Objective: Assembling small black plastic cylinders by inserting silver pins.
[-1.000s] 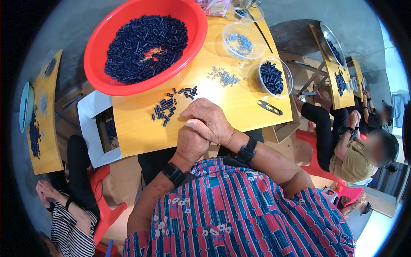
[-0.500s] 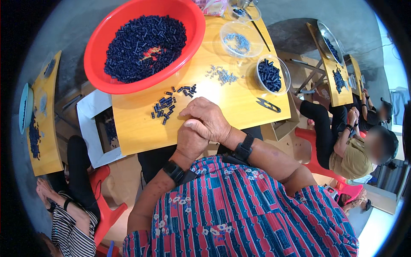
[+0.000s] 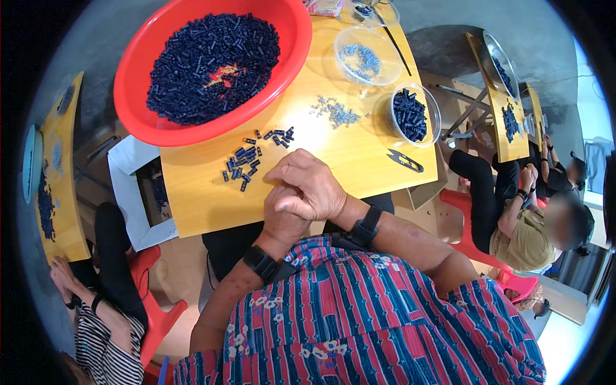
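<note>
- Both hands clasped at bench (image 3: 359, 160) edge, right hand (image 3: 312, 187) over left hand (image 3: 282, 218) — closed; contents hidden, cannot tell.
- Loose dark parts (image 3: 247, 163) just beside them; red basin (image 3: 205, 64) still heaped, small tub (image 3: 414, 115) part-filled — most work left, I'd judge.

Bright daylight glares off the table (image 3: 359, 151) just beyond my hands (image 3: 301, 199). Everything stays sharp near them. Toward the rim, edges bend and corners go black.

A pinkish packet (image 3: 324, 6) lies at the table's far edge.
</note>
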A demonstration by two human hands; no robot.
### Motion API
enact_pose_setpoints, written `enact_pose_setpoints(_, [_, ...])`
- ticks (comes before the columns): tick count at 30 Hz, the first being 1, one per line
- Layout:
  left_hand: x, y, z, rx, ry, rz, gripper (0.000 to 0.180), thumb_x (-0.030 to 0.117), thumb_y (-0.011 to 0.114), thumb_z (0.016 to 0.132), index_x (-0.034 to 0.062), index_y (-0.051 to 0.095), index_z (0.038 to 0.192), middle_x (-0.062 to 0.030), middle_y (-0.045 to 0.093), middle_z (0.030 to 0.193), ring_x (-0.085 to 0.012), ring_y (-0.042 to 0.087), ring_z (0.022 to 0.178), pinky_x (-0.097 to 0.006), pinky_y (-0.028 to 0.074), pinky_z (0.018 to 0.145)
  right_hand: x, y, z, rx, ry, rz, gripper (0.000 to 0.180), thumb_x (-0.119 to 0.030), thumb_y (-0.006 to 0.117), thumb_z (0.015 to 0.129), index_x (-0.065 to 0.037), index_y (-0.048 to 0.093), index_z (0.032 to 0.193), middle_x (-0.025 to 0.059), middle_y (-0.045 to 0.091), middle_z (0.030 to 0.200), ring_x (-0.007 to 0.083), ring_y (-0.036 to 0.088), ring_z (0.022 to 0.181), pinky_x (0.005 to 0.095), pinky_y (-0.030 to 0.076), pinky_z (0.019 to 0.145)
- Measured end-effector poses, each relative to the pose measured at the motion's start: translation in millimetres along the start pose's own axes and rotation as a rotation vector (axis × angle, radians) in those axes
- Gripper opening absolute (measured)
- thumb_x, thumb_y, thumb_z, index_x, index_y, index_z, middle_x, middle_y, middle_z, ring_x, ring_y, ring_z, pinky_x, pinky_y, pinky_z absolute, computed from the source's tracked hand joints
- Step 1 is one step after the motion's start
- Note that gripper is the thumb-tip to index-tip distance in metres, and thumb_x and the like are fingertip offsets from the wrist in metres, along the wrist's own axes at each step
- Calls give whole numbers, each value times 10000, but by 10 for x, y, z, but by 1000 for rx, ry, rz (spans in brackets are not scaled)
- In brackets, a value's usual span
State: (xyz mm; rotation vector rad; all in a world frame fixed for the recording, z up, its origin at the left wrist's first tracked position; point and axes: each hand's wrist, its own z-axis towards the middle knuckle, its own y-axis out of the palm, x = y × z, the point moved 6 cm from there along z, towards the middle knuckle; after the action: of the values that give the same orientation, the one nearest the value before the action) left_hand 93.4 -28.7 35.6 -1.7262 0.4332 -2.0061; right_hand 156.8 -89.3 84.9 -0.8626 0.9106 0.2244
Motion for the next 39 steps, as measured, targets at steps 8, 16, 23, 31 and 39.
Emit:
enact_pose_setpoints(8, [4, -18, 87, 35, -1, 99, 240, 174, 696, 814, 62, 670, 1024, -144, 669, 987, -328, 649, 906, -414, 530, 756, 171, -57, 59, 25, 81, 139, 443, -448, 600, 917, -32, 694, 1037, 139, 650, 966, 290, 616, 924, 386, 497, 870])
enact_pose_setpoints(16, [-59, -203, 242, 43, -103, -361, 71, 28, 749, 810, -2, 706, 857, -32, 661, 735, -84, 584, 650, -243, 474, 597, 459, -448, -467, 204, 707, 544, 245, -67, 592, 944, -36, 682, 1170, 18, 658, 1054, 103, 604, 986, 261, 487, 877])
enact_pose_setpoints(23, [-148, -181, 300, -25, -142, -468, 126, 111, 723, 863, -14, 717, 867, -17, 678, 727, -54, 578, 658, -231, 468, 593, 406, -181, -601, 165, 442, 669, 370, 42, 682, 846, -45, 665, 1206, 11, 638, 1003, 102, 620, 939, 247, 515, 826])
enact_pose_setpoints(31, [-200, -169, 305, -60, -132, -516, 178, 155, 689, 888, -22, 706, 891, -34, 675, 733, -60, 574, 667, -240, 469, 613, 319, -249, -520, 219, 361, 282, 345, -13, 728, 829, -85, 693, 1164, 14, 629, 811, 82, 602, 772, 239, 513, 721])
enact_pose_setpoints(39, [-185, -188, 293, -109, -113, -499, 200, 164, 648, 925, -31, 691, 914, -49, 679, 762, -74, 594, 707, -249, 484, 643, 313, -254, -507, 227, 342, 243, 331, -33, 754, 802, -94, 701, 1123, 29, 646, 784, 97, 612, 718, 248, 519, 688])
